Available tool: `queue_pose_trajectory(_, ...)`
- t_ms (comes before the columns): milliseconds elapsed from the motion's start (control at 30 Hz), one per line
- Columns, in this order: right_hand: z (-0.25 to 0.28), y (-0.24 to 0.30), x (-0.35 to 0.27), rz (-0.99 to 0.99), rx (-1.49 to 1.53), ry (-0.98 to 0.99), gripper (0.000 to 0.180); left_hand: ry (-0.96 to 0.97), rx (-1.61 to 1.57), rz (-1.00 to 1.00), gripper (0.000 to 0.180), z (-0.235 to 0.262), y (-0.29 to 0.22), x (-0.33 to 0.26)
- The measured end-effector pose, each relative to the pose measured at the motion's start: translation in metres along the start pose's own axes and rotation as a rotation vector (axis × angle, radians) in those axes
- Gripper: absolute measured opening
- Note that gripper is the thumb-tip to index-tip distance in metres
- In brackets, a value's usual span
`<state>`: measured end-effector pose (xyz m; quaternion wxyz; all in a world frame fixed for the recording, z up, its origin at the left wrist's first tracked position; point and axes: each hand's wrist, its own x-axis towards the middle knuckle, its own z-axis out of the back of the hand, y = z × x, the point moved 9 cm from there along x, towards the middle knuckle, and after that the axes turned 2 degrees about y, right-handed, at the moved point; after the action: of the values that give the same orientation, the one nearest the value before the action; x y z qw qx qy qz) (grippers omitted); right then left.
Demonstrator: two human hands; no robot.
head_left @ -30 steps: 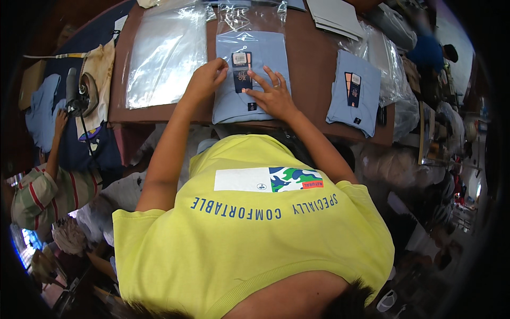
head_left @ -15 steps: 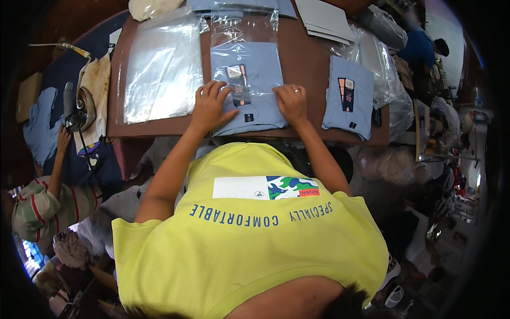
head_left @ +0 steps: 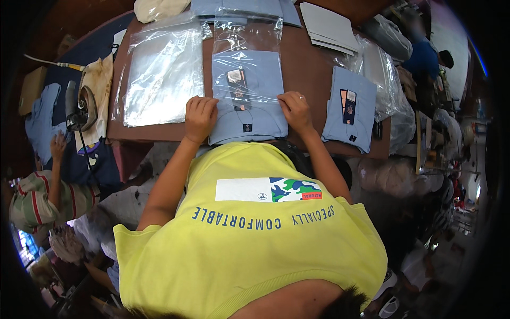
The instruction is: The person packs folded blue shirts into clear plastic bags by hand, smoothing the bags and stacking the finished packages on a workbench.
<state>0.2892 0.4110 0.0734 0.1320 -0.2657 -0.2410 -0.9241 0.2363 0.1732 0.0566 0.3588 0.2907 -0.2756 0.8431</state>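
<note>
A folded light-blue garment (head_left: 267, 125) lies in front of me at the table's near edge, a dark hang tag and a small dark label on it. A clear plastic bag (head_left: 247, 36) covers its far part, and the near part sticks out of the bag's mouth. My left hand (head_left: 201, 117) is closed, pinching the left corner of the bag's mouth. At the right corner, my right hand (head_left: 296, 111), with a ring on one finger, pinches the bag's edge between thumb and fingers. The bag's edge runs across the garment between both hands.
A stack of clear bags (head_left: 164, 74) lies to the left, and another folded blue garment (head_left: 350, 109) to the right. White boards (head_left: 328, 26) and more blue garments (head_left: 239, 7) are at the back. Beyond the brown table (head_left: 303, 58), an iron (head_left: 79, 109) stands near another person's hand (head_left: 57, 146).
My left hand's fingers have gone from spread on the garment to closed on the bag's corner. My right hand has moved slightly outward. The other person's hand has left the iron.
</note>
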Motion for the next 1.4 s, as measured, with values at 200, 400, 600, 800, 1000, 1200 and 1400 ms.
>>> queue_pose_trajectory(200,-0.006,-0.008,0.001,0.012,0.054,0.018,0.012,0.070,0.020,-0.033,0.042,0.005,-0.017,0.000)
queue_pose_trajectory(400,-0.006,-0.008,0.005,0.025,0.079,0.022,0.011,-0.080,0.101,0.000,0.059,-0.009,-0.020,0.005)
queue_pose_trajectory(600,-0.006,-0.010,0.004,0.034,0.059,0.039,0.011,-0.069,0.037,-0.101,0.038,-0.014,-0.010,0.011)
queue_pose_trajectory(800,-0.005,-0.012,0.004,0.021,0.070,0.049,0.010,-0.020,0.022,-0.109,0.026,0.002,-0.014,0.026)
queue_pose_trajectory(1000,-0.008,-0.012,-0.002,0.047,0.037,0.139,0.009,0.134,-0.020,-0.061,0.034,0.005,-0.005,0.013)
queue_pose_trajectory(1200,-0.015,-0.006,-0.013,0.080,0.016,0.233,0.009,0.216,-0.128,0.038,0.027,0.009,0.003,0.000)
queue_pose_trajectory(1400,-0.018,-0.002,-0.024,0.091,0.068,0.297,0.010,0.378,-0.326,0.168,0.017,0.001,0.008,-0.026)
